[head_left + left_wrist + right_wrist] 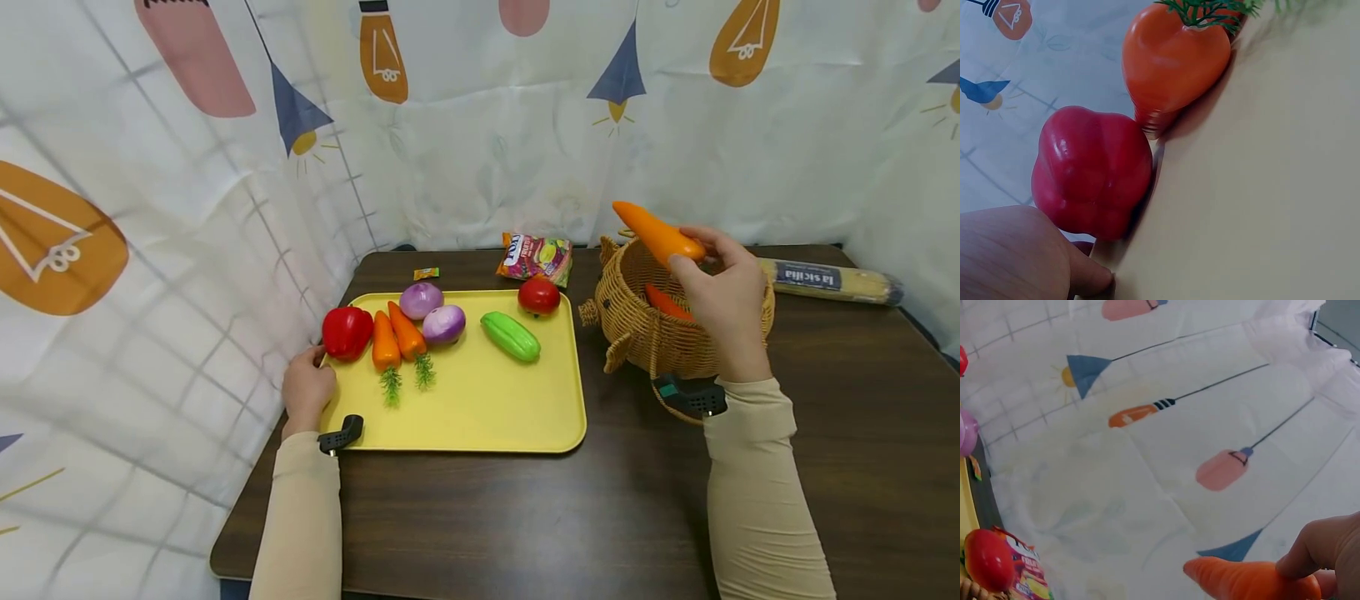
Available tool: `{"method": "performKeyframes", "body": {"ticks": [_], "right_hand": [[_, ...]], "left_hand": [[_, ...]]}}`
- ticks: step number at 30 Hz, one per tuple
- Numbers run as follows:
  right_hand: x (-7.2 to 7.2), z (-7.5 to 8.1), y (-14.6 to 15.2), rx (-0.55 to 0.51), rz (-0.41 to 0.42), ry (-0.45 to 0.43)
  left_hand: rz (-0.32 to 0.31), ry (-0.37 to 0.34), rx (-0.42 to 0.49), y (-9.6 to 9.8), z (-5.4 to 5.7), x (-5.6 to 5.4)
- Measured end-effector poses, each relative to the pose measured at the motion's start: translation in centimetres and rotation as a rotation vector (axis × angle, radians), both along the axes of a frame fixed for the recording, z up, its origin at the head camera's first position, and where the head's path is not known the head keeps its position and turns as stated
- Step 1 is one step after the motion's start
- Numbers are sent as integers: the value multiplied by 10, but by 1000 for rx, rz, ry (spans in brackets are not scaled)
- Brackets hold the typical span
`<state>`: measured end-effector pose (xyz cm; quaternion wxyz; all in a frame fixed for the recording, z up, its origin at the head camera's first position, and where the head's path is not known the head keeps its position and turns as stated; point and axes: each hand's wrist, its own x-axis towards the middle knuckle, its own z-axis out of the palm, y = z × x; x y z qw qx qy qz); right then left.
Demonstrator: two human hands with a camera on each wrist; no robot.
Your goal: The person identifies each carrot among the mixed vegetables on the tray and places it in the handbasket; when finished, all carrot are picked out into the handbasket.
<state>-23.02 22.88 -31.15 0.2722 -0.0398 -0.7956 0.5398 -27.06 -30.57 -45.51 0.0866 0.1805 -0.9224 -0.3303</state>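
On the table [525, 525], one yellow tray [465, 417] bears one red pepper [347, 333], two leafy carrots [407, 332], two purple onions [444, 324], one tomato [538, 296] and one green cucumber [511, 337]. Behind it lie one candy bag [536, 260] and one small sachet [426, 273]; to the right, one wicker basket [682, 357] with one orange-red vegetable [666, 303] showing inside, and one pasta packet [840, 282].

The right hand [723, 292] reaches forward over the basket, its grip pinching one orange carrot [656, 232] by the thick end, between thumb and fingers. That carrot is held above the basket, its long axis slanting, tip up and to the left. The left hand [307, 386] is low at the tray's left edge, beside the pepper; its fingers are partly hidden, but its grip appears to pinch the rim.
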Motion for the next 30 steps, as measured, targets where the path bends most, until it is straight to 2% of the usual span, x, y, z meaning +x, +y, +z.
{"method": "performKeyframes", "body": {"ticks": [7, 13, 15, 20, 30], "right_hand": [[2, 2, 20, -87, 10, -52], [7, 3, 40, -200, 52, -99], [9, 3, 46, -152, 57, -130], [11, 0, 57, 59, 50, -237], [6, -7, 60, 183, 13, -299]], "left_hand": [[-5, -3, -1, -1, 0, 1], [-3, 1, -3, 0, 1, 0], [-3, 5, -8, 0, 1, 0], [0, 7, -21, -1, 0, 0], [-2, 3, -8, 1, 2, 1]]}}
